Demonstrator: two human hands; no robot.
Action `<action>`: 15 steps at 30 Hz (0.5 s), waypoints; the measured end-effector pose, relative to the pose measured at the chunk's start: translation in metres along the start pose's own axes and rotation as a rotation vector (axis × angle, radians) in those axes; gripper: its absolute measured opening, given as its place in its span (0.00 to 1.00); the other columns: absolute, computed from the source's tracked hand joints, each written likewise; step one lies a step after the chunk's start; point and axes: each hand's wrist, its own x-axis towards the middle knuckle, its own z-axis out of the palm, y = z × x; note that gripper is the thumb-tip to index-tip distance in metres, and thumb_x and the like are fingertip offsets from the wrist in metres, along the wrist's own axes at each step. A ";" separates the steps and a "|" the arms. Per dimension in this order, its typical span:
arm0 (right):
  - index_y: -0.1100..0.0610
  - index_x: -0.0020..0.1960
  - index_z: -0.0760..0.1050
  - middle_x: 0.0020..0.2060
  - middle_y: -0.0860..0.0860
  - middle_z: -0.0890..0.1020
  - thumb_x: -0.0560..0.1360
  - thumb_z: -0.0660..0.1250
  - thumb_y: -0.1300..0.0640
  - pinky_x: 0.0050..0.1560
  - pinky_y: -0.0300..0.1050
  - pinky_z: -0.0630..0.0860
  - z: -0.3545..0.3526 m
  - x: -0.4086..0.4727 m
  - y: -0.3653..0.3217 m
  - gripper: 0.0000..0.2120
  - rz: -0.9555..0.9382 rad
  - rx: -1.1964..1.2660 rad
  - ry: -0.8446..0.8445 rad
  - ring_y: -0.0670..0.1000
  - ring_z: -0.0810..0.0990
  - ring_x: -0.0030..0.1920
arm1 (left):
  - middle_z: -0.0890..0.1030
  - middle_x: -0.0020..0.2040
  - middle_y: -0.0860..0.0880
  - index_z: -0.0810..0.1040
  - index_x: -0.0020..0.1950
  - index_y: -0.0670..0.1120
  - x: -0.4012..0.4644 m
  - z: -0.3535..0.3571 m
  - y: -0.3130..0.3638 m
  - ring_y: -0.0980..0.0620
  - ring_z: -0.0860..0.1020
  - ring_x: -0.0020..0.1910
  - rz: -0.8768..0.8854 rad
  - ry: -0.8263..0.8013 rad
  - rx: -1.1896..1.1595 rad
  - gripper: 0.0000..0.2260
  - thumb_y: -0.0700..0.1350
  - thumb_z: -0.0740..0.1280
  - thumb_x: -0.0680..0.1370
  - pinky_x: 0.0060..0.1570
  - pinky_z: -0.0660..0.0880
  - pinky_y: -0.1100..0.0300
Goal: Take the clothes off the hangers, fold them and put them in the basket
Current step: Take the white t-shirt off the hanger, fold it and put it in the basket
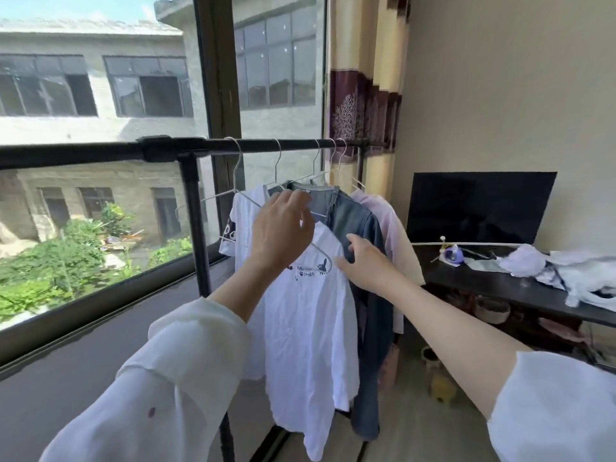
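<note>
Item: white T-shirt (310, 328), rail (266, 145) at 12 o'clock; my left grip (283, 228) clamps hanger (320, 253), right grip (361, 261) apart; slide shoulders off gently

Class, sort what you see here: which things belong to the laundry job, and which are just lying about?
Job: white printed T-shirt; blue denim garment; pale pink garment; white wire hangers; black clothes rail.
Lying about: black flat screen; dark shelf; patterned curtain.

- One view only, worn at head height, wide-angle (straight lines bow at the edges).
- It faces forward and slightly down, close to the black metal clothes rail (266, 145) before the large glass window (100, 128).
</note>
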 end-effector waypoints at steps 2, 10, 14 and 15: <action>0.58 0.56 0.70 0.49 0.51 0.72 0.77 0.60 0.44 0.50 0.48 0.69 0.005 0.022 0.005 0.17 0.048 -0.034 -0.100 0.53 0.73 0.52 | 0.80 0.49 0.43 0.76 0.47 0.42 0.031 0.022 -0.008 0.42 0.78 0.48 -0.147 -0.235 0.107 0.09 0.44 0.58 0.77 0.43 0.73 0.53; 0.54 0.32 0.62 0.31 0.49 0.70 0.79 0.57 0.44 0.35 0.47 0.63 0.004 0.047 0.030 0.21 -0.132 -0.060 -0.164 0.51 0.69 0.34 | 0.77 0.39 0.42 0.70 0.34 0.42 0.050 0.090 -0.034 0.40 0.78 0.44 -0.522 -0.548 -0.063 0.20 0.55 0.59 0.79 0.39 0.69 0.58; 0.54 0.31 0.61 0.29 0.48 0.69 0.78 0.57 0.43 0.34 0.45 0.62 0.001 0.049 0.042 0.22 -0.213 0.025 -0.120 0.49 0.68 0.32 | 0.76 0.35 0.39 0.76 0.38 0.35 0.048 0.101 -0.024 0.43 0.74 0.38 -0.649 -0.338 -0.309 0.15 0.45 0.63 0.78 0.37 0.66 0.57; 0.54 0.31 0.61 0.28 0.48 0.69 0.79 0.56 0.43 0.33 0.44 0.61 -0.001 0.049 0.044 0.22 -0.236 0.035 -0.090 0.50 0.68 0.32 | 0.78 0.38 0.37 0.77 0.41 0.33 0.049 0.102 -0.022 0.43 0.75 0.40 -0.676 -0.311 -0.329 0.14 0.44 0.62 0.78 0.38 0.67 0.57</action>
